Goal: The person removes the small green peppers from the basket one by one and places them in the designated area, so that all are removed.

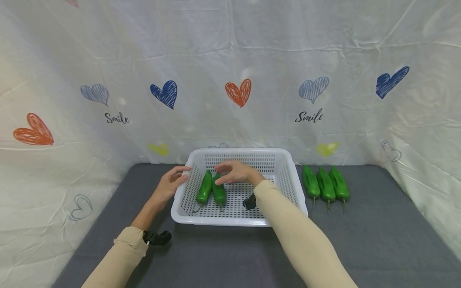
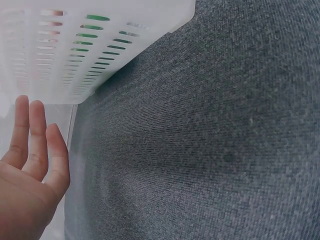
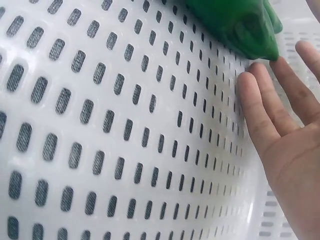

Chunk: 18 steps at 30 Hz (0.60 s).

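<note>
Two green chili peppers lie side by side in a white plastic basket (image 1: 230,221), the left pepper (image 1: 205,188) and the right pepper (image 1: 219,194). Over the upper end of the right pepper hovers my right hand (image 1: 235,173), its fingers extended and holding nothing. In the right wrist view the fingertips (image 3: 248,82) are close by the tip of a green pepper (image 3: 240,25); whether they touch it I cannot tell. My left hand (image 1: 172,185) is at the basket's left rim with loosely extended fingers. The left wrist view has that hand (image 2: 35,175) beside the basket's slotted wall (image 2: 65,55).
Three more green peppers (image 1: 326,186) lie in a row on the dark grey cloth (image 1: 378,236), right of the basket. Behind the table hangs a pale curtain (image 1: 201,48) printed with hearts. A black wrist device (image 1: 157,238) is strapped at the left sleeve.
</note>
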### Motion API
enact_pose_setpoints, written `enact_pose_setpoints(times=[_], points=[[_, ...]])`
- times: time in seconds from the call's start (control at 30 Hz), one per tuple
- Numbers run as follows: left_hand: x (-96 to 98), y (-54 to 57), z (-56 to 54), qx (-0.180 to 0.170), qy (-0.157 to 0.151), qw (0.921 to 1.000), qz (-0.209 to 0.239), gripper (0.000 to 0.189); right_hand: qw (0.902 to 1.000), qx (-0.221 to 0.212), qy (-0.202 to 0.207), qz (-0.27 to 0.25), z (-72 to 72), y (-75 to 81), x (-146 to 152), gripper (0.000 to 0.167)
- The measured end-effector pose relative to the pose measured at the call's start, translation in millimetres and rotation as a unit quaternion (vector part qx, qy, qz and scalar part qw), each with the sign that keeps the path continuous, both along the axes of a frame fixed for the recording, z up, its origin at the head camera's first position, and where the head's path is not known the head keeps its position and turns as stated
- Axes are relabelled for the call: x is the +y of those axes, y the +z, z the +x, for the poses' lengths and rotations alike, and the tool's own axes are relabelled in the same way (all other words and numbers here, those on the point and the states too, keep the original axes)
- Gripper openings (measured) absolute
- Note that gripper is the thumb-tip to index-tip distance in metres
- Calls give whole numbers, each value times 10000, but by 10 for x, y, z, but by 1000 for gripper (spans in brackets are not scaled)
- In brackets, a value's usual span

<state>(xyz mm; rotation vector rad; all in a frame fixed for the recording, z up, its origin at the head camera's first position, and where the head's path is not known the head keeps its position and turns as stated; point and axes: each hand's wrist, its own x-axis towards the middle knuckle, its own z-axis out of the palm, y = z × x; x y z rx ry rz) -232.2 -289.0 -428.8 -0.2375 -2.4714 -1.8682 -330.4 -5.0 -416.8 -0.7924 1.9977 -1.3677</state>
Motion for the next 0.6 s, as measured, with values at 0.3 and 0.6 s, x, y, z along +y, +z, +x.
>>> enact_pose_setpoints(times=[0.3, 0.6], points=[[0, 13, 23, 18, -47, 10000, 5, 40, 9992, 284, -236, 176, 29, -40, -92, 65], [7, 20, 19, 60, -77, 9999, 82, 38, 9986, 294, -402, 166, 32, -50, -95, 59]])
